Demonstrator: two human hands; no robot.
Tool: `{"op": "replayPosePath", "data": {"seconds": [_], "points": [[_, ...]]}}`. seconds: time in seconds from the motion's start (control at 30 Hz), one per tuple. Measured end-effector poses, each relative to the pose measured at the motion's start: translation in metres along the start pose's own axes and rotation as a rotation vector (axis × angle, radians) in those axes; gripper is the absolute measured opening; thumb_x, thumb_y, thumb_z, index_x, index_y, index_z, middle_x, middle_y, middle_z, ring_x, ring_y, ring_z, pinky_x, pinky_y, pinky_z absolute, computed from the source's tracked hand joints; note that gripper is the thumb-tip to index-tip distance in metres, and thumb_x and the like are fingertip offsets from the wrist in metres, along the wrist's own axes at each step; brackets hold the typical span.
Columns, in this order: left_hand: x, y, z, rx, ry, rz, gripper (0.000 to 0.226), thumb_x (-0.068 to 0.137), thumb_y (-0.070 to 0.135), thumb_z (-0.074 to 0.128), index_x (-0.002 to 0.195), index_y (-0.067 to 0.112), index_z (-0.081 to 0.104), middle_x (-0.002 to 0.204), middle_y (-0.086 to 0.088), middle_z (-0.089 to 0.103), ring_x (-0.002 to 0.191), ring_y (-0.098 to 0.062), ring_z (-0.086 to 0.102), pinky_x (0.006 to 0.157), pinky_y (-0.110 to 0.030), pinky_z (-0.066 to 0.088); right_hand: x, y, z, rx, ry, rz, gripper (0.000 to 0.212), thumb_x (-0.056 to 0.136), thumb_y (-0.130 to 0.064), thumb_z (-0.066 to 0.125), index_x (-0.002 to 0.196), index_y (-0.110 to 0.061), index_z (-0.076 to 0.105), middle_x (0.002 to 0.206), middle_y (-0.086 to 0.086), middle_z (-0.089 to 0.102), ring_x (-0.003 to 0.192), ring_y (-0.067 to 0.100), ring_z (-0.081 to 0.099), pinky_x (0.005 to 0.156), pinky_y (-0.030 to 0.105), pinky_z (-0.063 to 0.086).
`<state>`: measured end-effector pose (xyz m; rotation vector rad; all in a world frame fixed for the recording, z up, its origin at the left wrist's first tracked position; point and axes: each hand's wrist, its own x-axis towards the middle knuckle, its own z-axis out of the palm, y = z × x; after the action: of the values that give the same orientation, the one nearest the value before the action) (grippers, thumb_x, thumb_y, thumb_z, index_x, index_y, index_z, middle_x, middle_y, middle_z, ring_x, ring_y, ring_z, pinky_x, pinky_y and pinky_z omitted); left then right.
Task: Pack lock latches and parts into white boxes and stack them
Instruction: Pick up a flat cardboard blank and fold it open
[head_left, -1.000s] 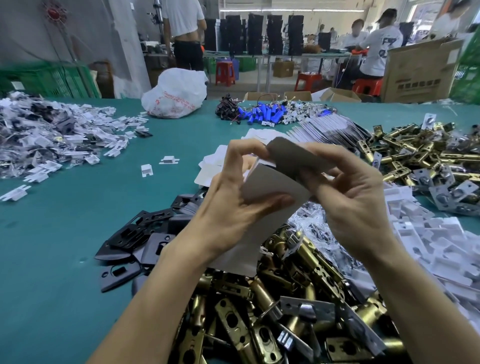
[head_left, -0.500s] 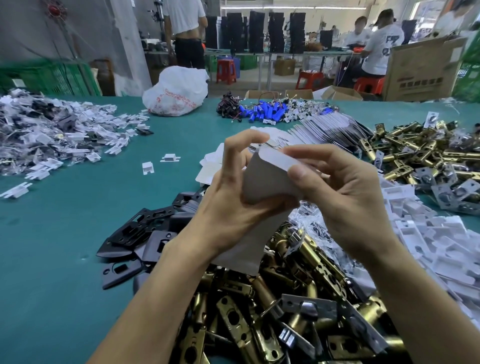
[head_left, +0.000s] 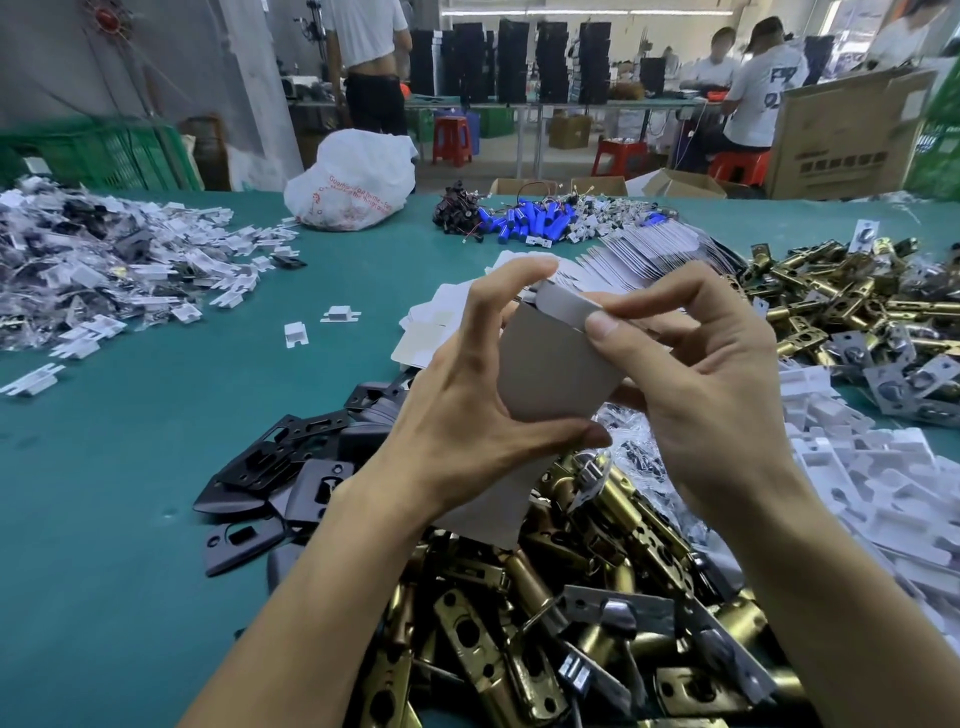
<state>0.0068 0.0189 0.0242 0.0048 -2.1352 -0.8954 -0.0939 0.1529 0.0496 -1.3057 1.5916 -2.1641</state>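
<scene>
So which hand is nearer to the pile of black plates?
Left. The left hand holds the white box just right of the black plates; the right hand is beyond the box, farther right.

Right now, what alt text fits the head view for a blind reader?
Left hand and right hand hold a white box, the right pinching its top flap. Brass latches and black plates lie heaped on the green table.

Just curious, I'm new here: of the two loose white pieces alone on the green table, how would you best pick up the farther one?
Probably by its raised middle block, from straight above. The farther white piece lies flat on the table, its thin side tabs flush with it, so pinch the block's front and back faces.
</scene>
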Motion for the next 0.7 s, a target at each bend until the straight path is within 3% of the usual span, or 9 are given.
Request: {"op": "replayPosePath", "data": {"seconds": [0.17,0.43,0.57,0.7], "points": [[-0.001,0.001,0.000,0.055,-0.010,-0.012,0.103,0.061,0.049,0.090,0.139,0.056,0.022,0.142,0.034,0.033,0.109,-0.011,0.059,0.078,-0.043,0.058,0.000,0.002,0.005,-0.020,0.060,-0.011,0.025,0.087,-0.008,0.070,0.074,-0.028,0.062,0.091,0.003,0.076,0.084,0.019,0.074,0.071,0.043,0.061],[-0.001,0.002,0.001,0.136,-0.042,-0.032,0.113,0.057,0.041,0.096,0.139,0.056,0.019,0.140,0.044,0.028,0.109,-0.013,0.059,0.078,-0.042,0.057,0.000,0.009,0.007,-0.081,0.157,-0.036,0.021,0.087,-0.007,0.072,0.075,-0.021,0.064,0.086,0.010,0.074,0.080,0.031,0.072,0.064,0.035,0.057],[-0.001,0.002,0.001,0.143,-0.024,-0.050,0.112,0.056,0.044,0.093,0.138,0.055,0.019,0.139,0.036,0.035,0.107,-0.014,0.060,0.075,-0.043,0.057,0.000,0.011,0.008,-0.155,0.126,-0.090,0.015,0.086,-0.011,0.072,0.079,-0.024,0.068,0.086,0.005,0.075,0.084,0.030,0.072,0.075,0.051,0.059],[-0.001,0.003,0.002,0.100,0.002,-0.108,0.106,0.057,0.045,0.092,0.136,0.058,0.022,0.120,0.017,0.053,0.097,-0.016,0.064,0.069,-0.045,0.058,0.001,0.013,0.003,-0.135,0.048,-0.059,0.011,0.086,-0.014,0.071,0.085,-0.025,0.070,0.092,0.006,0.075,0.090,0.031,0.072,0.079,0.056,0.057]]}}
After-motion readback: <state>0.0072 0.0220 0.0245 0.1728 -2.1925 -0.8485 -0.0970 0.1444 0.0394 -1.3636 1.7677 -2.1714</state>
